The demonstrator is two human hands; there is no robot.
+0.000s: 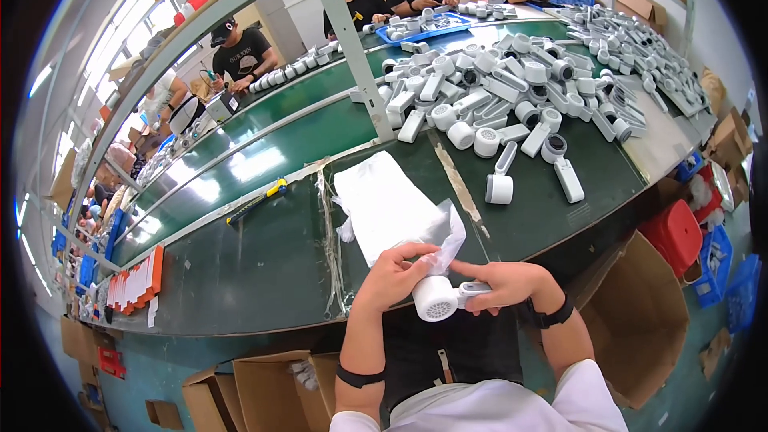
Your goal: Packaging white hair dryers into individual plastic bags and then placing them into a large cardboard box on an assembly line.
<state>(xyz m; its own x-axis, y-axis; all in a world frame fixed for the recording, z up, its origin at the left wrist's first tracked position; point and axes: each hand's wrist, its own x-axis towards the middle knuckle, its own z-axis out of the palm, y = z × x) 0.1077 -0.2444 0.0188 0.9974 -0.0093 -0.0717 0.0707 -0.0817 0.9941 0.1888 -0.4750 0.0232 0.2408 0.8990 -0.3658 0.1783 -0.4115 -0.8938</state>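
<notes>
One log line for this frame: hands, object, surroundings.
left hand: pinching clear plastic bag | right hand: gripping handle of white handheld device | bag stack ahead on green table

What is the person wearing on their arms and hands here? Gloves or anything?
No gloves: the left hand and right hand are bare. A dark wristband circles the right wrist, a dark band sits near the left elbow, and white short sleeves cover the upper arms.

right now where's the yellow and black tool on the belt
In the head view the yellow and black tool lies on the green belt, to the person's left, beyond the stack of white bags and well away from the left hand.
</notes>
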